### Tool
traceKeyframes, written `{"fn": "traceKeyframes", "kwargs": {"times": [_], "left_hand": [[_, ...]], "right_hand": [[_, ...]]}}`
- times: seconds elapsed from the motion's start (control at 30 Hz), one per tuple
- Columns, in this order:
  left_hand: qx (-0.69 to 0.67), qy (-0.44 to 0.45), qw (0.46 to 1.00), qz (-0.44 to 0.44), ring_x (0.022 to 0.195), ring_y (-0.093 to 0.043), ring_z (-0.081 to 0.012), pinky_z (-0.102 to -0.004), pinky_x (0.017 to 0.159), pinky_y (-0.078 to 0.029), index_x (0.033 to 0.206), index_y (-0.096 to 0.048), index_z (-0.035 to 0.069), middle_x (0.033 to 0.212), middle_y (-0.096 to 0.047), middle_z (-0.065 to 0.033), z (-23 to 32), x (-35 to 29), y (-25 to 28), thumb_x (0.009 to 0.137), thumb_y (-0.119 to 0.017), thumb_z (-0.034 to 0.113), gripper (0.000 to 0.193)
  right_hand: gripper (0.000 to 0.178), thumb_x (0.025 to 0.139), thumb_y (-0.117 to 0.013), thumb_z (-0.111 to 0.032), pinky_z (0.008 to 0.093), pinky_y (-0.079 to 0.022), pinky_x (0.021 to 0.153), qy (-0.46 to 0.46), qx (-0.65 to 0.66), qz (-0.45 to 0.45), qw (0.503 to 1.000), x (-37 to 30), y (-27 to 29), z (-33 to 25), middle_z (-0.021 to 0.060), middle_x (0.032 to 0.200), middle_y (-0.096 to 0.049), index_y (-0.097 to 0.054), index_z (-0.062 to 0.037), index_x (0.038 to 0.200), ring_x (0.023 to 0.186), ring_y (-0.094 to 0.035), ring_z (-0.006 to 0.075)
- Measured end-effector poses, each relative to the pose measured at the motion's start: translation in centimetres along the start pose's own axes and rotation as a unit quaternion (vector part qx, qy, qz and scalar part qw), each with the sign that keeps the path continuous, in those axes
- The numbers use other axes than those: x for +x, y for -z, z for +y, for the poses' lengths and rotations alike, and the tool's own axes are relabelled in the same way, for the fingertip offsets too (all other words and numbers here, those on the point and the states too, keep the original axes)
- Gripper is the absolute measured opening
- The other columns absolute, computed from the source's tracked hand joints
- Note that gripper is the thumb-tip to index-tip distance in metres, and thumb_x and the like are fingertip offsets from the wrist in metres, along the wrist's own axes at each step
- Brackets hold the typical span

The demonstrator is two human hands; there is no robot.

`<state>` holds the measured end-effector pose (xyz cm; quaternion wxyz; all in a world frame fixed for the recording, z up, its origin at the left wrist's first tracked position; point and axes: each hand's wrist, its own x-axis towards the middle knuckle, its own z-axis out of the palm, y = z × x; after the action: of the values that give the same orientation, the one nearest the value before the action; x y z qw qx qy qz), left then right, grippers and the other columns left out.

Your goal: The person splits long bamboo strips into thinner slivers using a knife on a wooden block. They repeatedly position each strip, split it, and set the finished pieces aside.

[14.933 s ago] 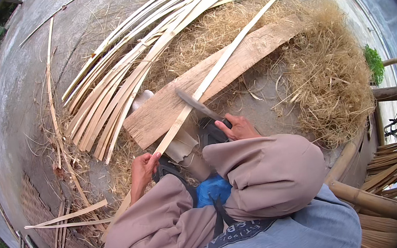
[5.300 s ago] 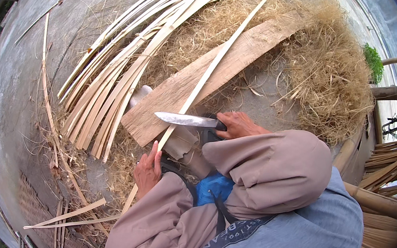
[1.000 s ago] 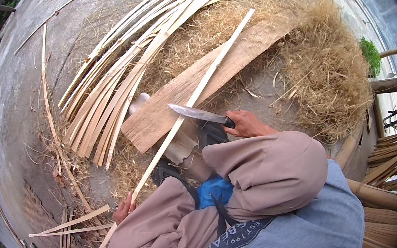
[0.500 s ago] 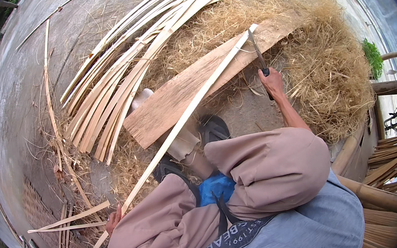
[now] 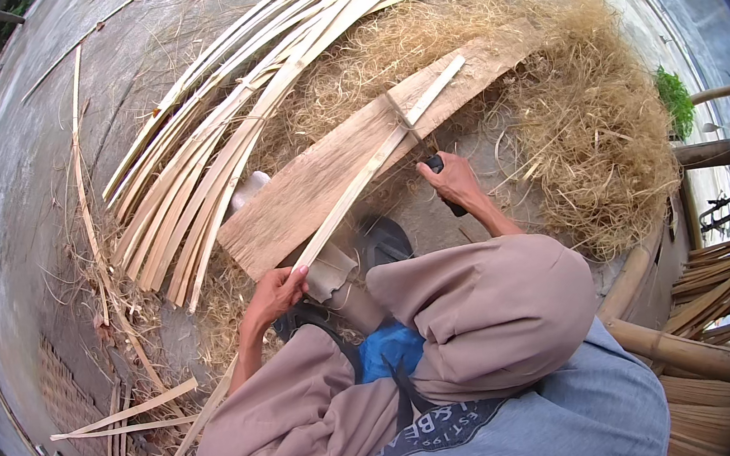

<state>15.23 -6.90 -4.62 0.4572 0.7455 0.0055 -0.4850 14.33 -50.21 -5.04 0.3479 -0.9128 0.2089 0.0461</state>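
Observation:
A long pale bamboo strip lies slantwise over a wooden board, its far end on the board. My left hand is closed around the strip just off the board's near left corner; the strip's tail runs on behind my left forearm. With my right hand I grip the black handle of a knife. The knife's blade lies across the strip, touching it over the right half of the board. The board slopes up from near my feet, over a pale support partly hidden beneath it.
A fan of bamboo strips lies on the ground to the far left. Heaps of curly shavings surround the board's far side and right. Bamboo poles and more strips stand at the right. Short offcuts lie at the lower left.
My left hand has moved up and right along the strip, from beside my left knee to the board. The knife has come left and nearer, from the strip's far end to farther down it.

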Motion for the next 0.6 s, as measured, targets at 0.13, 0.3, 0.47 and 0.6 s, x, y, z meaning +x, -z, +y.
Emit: {"fn": "traceKeyframes", "kwargs": {"times": [0.13,0.3,0.47,0.6], "left_hand": [[0.218,-0.169,0.92,0.28,0.062,-0.061,-0.0453,-0.049,0.055,-0.046,0.081,-0.063,0.006,0.068,-0.063,-0.0216,-0.3,-2.3,-3.8,0.106,-0.056,0.042,0.044],[0.327,-0.132,0.882,0.313,0.071,-0.064,-0.0477,-0.0552,0.062,-0.047,0.082,-0.061,0.006,0.072,-0.064,-0.0228,-0.3,-2.6,-4.4,0.107,-0.055,0.042,0.044],[0.292,-0.137,0.887,0.329,0.068,-0.062,-0.0471,-0.0538,0.059,-0.045,0.082,-0.062,0.005,0.069,-0.062,-0.0222,-1.0,-2.8,-3.3,0.107,-0.056,0.041,0.044],[0.294,-0.127,0.891,0.321,0.069,-0.063,-0.0483,-0.0573,0.059,-0.045,0.084,-0.061,0.007,0.069,-0.063,-0.0226,-1.3,-4.9,-3.2,0.106,-0.058,0.04,0.04]], "right_hand": [[0.039,0.089,-0.075,-0.037,0.0474,-0.054,0.063,0.158,-0.064,-0.115,0.979,-6.7,-2.9,-3.2,0.022,0.071,-0.069,-0.065,0.0002,0.087,0.068,-0.07,0.0409],[0.037,0.089,-0.076,-0.035,0.0518,-0.056,0.069,0.117,-0.113,-0.05,0.985,-5.6,-0.7,-1.7,0.023,0.078,-0.069,-0.06,-0.0019,0.094,0.077,-0.071,0.045],[0.037,0.088,-0.077,-0.035,0.052,-0.055,0.068,0.177,-0.126,-0.096,0.971,-8.2,-2.9,-2.4,0.0195,0.078,-0.07,-0.058,-0.0035,0.093,0.076,-0.07,0.0449],[0.036,0.088,-0.077,-0.034,0.0524,-0.054,0.068,0.042,-0.048,0.021,0.998,-2.7,0.0,2.1,0.0196,0.073,-0.067,-0.057,-0.0038,0.09,0.072,-0.069,0.043]]}}
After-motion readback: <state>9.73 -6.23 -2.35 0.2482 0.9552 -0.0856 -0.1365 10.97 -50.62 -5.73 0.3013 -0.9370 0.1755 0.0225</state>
